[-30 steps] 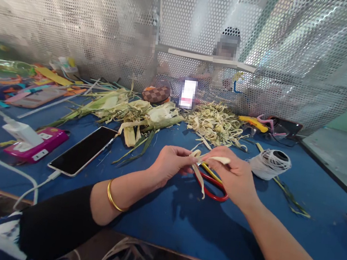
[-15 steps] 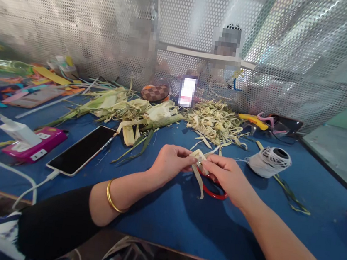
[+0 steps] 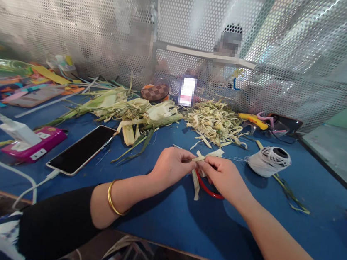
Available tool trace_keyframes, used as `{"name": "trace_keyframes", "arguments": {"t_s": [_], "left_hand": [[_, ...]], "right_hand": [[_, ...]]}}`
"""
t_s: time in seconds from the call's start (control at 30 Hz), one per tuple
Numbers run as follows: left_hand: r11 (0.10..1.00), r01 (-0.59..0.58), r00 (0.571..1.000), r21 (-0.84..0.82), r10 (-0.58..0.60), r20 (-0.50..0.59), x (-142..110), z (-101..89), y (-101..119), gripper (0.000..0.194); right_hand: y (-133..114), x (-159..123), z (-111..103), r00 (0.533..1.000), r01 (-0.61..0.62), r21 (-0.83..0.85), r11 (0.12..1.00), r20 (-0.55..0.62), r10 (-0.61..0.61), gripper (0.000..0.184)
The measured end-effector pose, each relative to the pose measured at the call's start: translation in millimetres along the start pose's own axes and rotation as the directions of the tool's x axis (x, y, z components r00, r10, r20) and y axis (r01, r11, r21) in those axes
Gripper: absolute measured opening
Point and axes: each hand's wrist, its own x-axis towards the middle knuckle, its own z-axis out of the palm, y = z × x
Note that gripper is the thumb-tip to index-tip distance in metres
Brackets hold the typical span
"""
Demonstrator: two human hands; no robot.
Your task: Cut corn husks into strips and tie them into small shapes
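Between my two hands is a small piece of pale corn husk [image 3: 201, 157], with strips sticking out above and one hanging down. My left hand [image 3: 172, 165] pinches its left side, and my right hand [image 3: 223, 175] pinches its right side, fingertips nearly meeting. Under my hands lie red-handled scissors [image 3: 212, 193], partly hidden. To the right of my right hand a spool of white thread [image 3: 269, 162] lies tilted, a loose thread running from it toward my hands. Beyond my hands is a heap of cut husk strips [image 3: 216, 122].
Uncut corn husks [image 3: 134, 113] are piled left of the strips. A phone [image 3: 82, 149] on a cable lies beside a magenta power strip [image 3: 38, 146]. At the back stands a perforated metal screen [image 3: 110, 22], a lit phone [image 3: 187, 90] before it. Yellow-handled scissors [image 3: 254, 121] lie back right.
The husk piece has been turned between my fingertips; its strips now point up to the right and across. My hands have shifted only slightly.
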Motion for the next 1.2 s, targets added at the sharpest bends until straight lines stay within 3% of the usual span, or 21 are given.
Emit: {"name": "trace_keyframes", "arguments": {"t_s": [0.1,0.2,0.3,0.4,0.5,0.6,0.7,0.87,1.07,1.2], "left_hand": [[0.988,-0.062,0.998,0.141,0.062,0.005,-2,-3.1,5,0.018],[0.972,-0.101,0.991,0.212,0.081,0.103,-1,-5.7,8,0.019],[0.974,-0.117,0.973,0.195,0.073,0.217,2,-7.6,9,0.018],[0.982,-0.111,0.957,0.151,0.064,0.284,3,-8.2,11,0.016],[0.994,-0.084,0.923,0.075,0.049,0.381,1,-6.7,11,0.013],[0.998,-0.007,0.868,-0.059,0.036,0.496,-1,-4.8,10,0.010],[0.982,0.095,0.866,-0.161,-0.001,0.500,-2,-4.7,10,0.010],[0.939,0.223,0.850,-0.263,-0.055,0.524,-1,-4.9,12,0.025],[0.941,0.256,0.895,-0.222,-0.144,0.422,-4,0.3,12,0.031],[0.924,0.284,0.892,-0.257,-0.157,0.423,-5,1.3,13,0.025]], "right_hand": [[0,-1,0,0.996,0.007,0.031,0.999,-0.093,-0.005,0.021],[0,-2,-1,0.999,0.006,0.063,0.998,-0.050,-0.003,0.023],[0,-1,-4,0.999,0.045,-0.028,0.999,-0.021,-0.045,0.027],[1,-1,-5,0.988,0.068,-0.037,0.997,-0.135,-0.072,0.026],[0,-1,-4,0.985,0.011,0.139,0.990,-0.172,0.014,0.030],[-1,1,-2,0.977,-0.024,0.366,0.930,-0.189,0.099,0.029],[-2,2,1,0.964,-0.043,0.490,0.871,-0.209,0.166,0.022],[-4,2,0,0.968,-0.041,0.544,0.838,-0.185,0.167,0.020],[-6,-1,5,0.987,0.015,0.536,0.844,-0.144,0.074,0.023],[-3,0,9,0.976,0.106,0.488,0.866,-0.216,0.002,0.021]]}}
